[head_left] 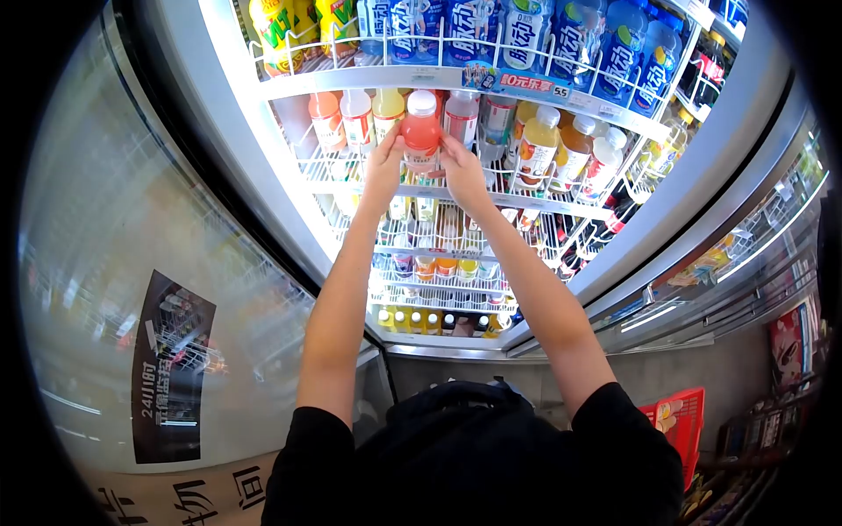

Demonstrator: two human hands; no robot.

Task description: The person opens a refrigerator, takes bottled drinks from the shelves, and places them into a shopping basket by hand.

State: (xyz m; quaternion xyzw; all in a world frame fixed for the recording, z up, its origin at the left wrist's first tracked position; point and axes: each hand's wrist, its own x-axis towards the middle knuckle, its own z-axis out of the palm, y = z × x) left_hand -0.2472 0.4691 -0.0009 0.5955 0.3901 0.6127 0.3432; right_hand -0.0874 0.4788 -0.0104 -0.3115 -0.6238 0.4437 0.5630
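Observation:
A bottle of pinkish-red drink (422, 133) with a white cap stands upright between my two hands, in front of the second shelf of a drinks fridge. My left hand (384, 165) grips its left side, fingers closed against it. From the right, my right hand (460, 168) closes on the lower part of the same bottle. Just behind and to the left are a yellow drink bottle (387, 112) and a white-capped bottle with a red and white label (357, 121). A pale pink bottle (460, 118) is close behind on the right.
Blue-labelled bottles (523, 35) line the upper wire shelf (438, 77). Amber bottles (538, 149) stand to the right, and lower shelves hold more drinks. Glass doors (105, 219) flank the fridge. A red basket (688, 425) is at the lower right.

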